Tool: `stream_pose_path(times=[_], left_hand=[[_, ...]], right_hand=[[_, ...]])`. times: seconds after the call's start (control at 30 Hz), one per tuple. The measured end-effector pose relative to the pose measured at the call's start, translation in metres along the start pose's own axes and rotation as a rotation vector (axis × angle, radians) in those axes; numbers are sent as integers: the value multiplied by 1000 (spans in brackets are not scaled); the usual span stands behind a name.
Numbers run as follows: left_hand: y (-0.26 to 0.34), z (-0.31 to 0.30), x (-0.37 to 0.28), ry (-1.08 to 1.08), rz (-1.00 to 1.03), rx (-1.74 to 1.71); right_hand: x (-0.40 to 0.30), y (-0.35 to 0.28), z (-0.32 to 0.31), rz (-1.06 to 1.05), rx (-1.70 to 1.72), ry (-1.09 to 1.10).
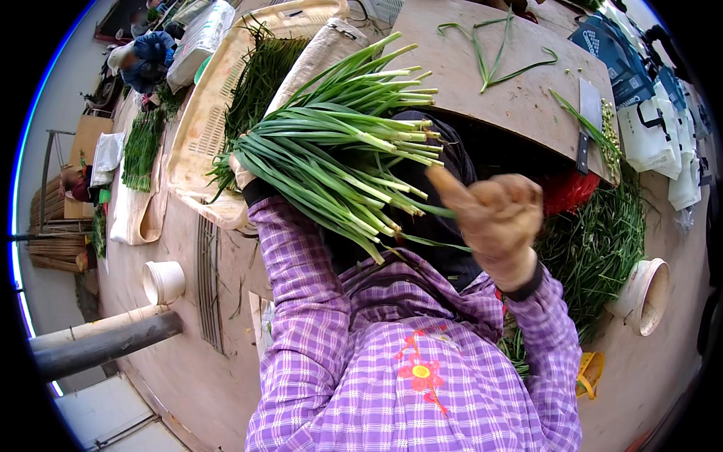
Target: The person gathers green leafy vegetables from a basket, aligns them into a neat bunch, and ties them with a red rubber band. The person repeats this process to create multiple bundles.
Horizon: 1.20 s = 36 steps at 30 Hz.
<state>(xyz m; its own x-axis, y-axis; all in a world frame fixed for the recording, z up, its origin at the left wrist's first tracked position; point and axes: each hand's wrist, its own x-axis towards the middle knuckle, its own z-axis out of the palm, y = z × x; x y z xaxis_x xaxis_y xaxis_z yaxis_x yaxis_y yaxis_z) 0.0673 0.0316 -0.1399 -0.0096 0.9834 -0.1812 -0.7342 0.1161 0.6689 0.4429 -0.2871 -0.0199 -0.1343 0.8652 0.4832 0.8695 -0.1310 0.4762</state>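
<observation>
My left hand [242, 169] is mostly hidden by leaves and holds a large bunch of green leafy stalks [333, 152], which look like garlic chives or garlic greens. Their pale cut ends point right, above my lap. Just beyond those ends is my right hand [491, 220], blurred and curled, with the thumb side towards the bunch. A long green leaf [438, 212] runs from the bunch to its fingers; whether they grip it I cannot tell. On the board [525, 51] ahead lie loose leaves [491, 68] and a cleaver [589, 118] beside chopped pale ends [609, 135].
A pale plastic crate [197, 147] with greens [260, 79] stands at the left. A heap of leaves [599, 243] and a white bucket [647, 296] are at the right. Another white bucket [164, 282] stands left. Bags [649, 124] hang at the far right. A person [146, 59] works at the upper left.
</observation>
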Motion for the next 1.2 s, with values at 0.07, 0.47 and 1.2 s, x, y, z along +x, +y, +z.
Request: stream_pose_path(times=[0.07,0.47,1.2], left_hand=[[-1,4,-2,14,-3,20],[11,-4,-7,34,5,77],[1,6,-4,13,-10,95]], right_hand=[[38,-14,-9,-37,277,104],[18,2,33,101,714,82],[-6,-54,-22,494,1901,-248]])
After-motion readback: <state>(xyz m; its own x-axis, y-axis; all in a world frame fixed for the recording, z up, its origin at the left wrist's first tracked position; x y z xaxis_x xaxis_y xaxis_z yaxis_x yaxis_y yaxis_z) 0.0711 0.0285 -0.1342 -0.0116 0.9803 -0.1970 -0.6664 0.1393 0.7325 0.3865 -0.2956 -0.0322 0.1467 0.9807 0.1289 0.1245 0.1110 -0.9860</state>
